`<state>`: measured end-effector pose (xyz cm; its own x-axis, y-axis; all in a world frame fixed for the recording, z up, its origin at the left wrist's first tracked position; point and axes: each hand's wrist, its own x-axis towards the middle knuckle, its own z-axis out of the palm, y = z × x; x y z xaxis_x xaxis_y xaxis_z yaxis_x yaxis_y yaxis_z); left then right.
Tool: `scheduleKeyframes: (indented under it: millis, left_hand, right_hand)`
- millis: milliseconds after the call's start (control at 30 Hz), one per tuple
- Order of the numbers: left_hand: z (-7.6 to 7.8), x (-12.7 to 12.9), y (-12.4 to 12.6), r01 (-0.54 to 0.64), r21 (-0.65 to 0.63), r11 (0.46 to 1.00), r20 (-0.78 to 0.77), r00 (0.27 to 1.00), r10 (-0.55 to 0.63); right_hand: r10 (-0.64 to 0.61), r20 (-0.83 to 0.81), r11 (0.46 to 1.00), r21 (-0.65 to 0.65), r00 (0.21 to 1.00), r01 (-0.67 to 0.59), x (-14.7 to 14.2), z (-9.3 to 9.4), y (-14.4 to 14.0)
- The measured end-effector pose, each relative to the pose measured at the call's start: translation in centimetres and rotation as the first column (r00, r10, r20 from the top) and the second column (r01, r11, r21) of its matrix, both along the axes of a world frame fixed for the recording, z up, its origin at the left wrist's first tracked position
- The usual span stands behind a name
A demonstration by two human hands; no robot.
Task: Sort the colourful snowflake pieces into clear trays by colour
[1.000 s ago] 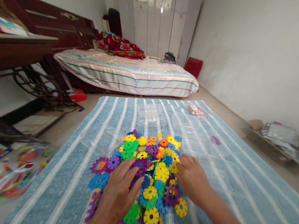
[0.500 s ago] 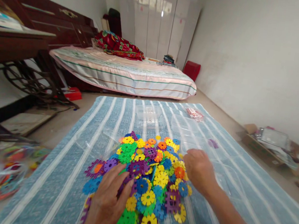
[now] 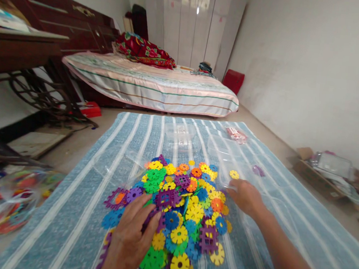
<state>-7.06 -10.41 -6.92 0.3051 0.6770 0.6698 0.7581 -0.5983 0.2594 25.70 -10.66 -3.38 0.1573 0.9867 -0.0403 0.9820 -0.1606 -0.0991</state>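
- So there's a big pile of colourful plastic snowflake discs [image 3: 178, 212] heaped in the middle of a blue striped mat [image 3: 73, 213] on the floor. Yellow, blue, green, purple, orange, all jumbled on top of each other.
- Left hand [image 3: 132, 242] lies flat on the near left part of the pile, palm down, fingers [image 3: 148, 216] spread loosely over the pieces. It isn't gripping anything that I can see, just pressing on the discs.
- Right hand [image 3: 245, 196] is out at the far right edge of the pile, palm down, fingers pointing away from the camera. Can't tell if it's pinching anything, the fingertips are too small and blurry.
- One loose yellow disc [image 3: 234, 174] sits on its own just past the right hand's fingertips, apart from the heap. Whether a finger touches it, I can't say.
- A lone purple piece [image 3: 258, 170] lies further right on the mat.
- Clear plastic bags [image 3: 182, 137] lie crumpled on the mat beyond the pile, and a small red-and-white packet [image 3: 236, 134] sits near the far right corner.
- Off the mat to the left there's a blurry bag of more coloured pieces [image 3: 4, 202].
- Background: a bed [image 3: 152, 85] with a striped cover, and a cardboard box [image 3: 330, 176] by the right wall.
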Motion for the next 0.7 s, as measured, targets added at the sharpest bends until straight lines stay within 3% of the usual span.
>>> scheduleKeyframes:
  millis: [133,333,500,600,700]
  left_hand:
    - [0.0,0.0,0.0,0.001,-0.017,1.000,-0.006,1.000,-0.002]
    - [-0.8,-0.3,0.4,-0.010,-0.020,1.000,0.001,1.000,0.010]
    - [-0.8,-0.4,0.6,-0.008,-0.037,0.999,-0.019,1.000,0.008]
    - [-0.7,-0.4,0.6,0.000,-0.040,0.999,-0.023,1.000,-0.001]
    - [-0.8,-0.3,0.7,-0.008,-0.041,0.999,-0.017,1.000,0.008]
  right_hand:
    - [0.060,-0.059,0.998,0.003,0.996,-0.060,1.8,-0.1,-0.7]
    - [0.137,-0.314,0.990,0.081,0.939,-0.118,5.6,0.8,-2.1]
    - [0.146,-0.020,0.983,0.114,0.989,-0.143,8.7,-0.2,-4.7]
    - [0.139,0.187,0.975,0.145,0.972,-0.167,9.3,-1.7,-5.5]
    - [0.174,0.273,0.943,0.232,0.946,-0.240,8.9,-3.0,-5.1]
